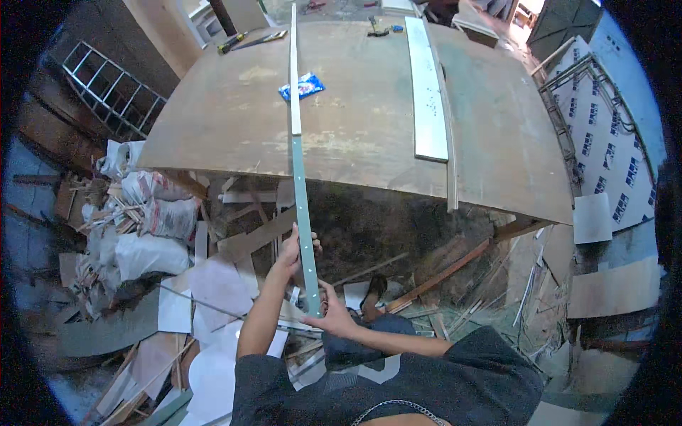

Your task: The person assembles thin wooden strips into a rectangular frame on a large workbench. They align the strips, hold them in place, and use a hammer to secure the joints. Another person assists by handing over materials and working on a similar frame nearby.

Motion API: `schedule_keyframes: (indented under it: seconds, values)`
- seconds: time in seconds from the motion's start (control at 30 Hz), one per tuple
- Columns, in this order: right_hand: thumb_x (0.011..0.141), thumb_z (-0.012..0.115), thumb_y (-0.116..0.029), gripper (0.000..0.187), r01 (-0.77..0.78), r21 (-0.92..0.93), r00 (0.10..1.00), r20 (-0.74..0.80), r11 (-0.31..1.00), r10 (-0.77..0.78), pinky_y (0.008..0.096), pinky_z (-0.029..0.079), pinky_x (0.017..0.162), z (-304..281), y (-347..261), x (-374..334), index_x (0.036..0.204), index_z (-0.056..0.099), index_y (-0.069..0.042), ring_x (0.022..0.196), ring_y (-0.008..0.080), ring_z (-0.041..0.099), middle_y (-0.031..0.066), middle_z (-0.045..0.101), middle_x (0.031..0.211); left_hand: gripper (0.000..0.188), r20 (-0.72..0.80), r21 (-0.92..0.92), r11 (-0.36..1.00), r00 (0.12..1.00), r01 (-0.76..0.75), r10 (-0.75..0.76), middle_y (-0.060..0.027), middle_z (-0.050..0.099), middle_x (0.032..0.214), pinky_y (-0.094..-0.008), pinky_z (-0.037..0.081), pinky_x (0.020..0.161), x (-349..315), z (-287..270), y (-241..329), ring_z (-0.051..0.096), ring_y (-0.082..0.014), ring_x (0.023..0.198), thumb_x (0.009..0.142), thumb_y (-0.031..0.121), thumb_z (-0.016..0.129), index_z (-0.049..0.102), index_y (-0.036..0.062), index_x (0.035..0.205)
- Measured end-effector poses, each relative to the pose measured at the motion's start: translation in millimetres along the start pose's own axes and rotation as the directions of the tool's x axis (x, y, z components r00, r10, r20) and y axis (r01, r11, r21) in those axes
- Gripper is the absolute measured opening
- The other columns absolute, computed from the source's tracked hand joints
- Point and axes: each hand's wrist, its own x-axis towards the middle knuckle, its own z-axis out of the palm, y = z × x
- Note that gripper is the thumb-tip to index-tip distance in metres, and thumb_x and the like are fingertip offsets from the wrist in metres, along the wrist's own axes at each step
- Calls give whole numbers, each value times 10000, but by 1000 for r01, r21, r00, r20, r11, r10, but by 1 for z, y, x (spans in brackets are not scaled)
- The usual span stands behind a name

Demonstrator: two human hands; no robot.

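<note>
My left hand is closed round a long, narrow grey-green strip dotted with small pale spots. At the strip's near end my right hand grips its edge, the thumb along the side. Beyond the table's near edge the strip lines up with a slim white strip reaching across the table; I cannot tell whether the two are joined. A blue packet lies by the white strip, partly hidden by it. Most of the strip's green part extends off the large wooden table toward me.
A wide white board and a thin wooden strip lie right on the table. Tools sit at its far side. White sacks and scrap boards crowd the left floor. A metal ladder leans far left.
</note>
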Motion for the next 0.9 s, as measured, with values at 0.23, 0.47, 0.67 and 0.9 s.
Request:
schedule_keyframes:
  seconds: [0.23,0.47,0.67,0.9]
  values:
    - [627,727,-217,859,-105,-252,990,-123,962,75,397,494,743,-35,-27,-12,1348,275,-97,846,313,623,174,598,936,628,127,-72,997,992,11,-2,-127,632,774,-379,532,722,25,18,-23,626,-243,744,943,550,277,561,-9,976]
    - [607,711,-288,826,-84,-457,987,-160,886,11,469,490,740,-118,-27,-30,1325,333,-133,826,405,618,208,631,897,668,222,-44,998,973,-47,55,-146,658,995,-338,517,696,56,82,-48,622,-214,798,967,520,192,564,-14,1120]
    - [612,712,-248,812,27,-502,989,-113,864,-97,427,497,791,-233,-16,-49,1327,353,-110,908,385,615,222,623,1002,680,400,-52,999,916,9,12,-143,595,1154,-385,479,855,47,191,-66,582,-263,968,971,505,117,463,-4,1262]
    - [637,676,-232,817,25,-690,979,-131,724,-159,426,496,760,-378,-38,-67,1368,327,-136,902,368,609,213,615,971,522,494,129,989,860,75,-130,-45,550,1252,-372,433,877,94,283,-109,542,-212,1037,989,466,208,393,147,1360]
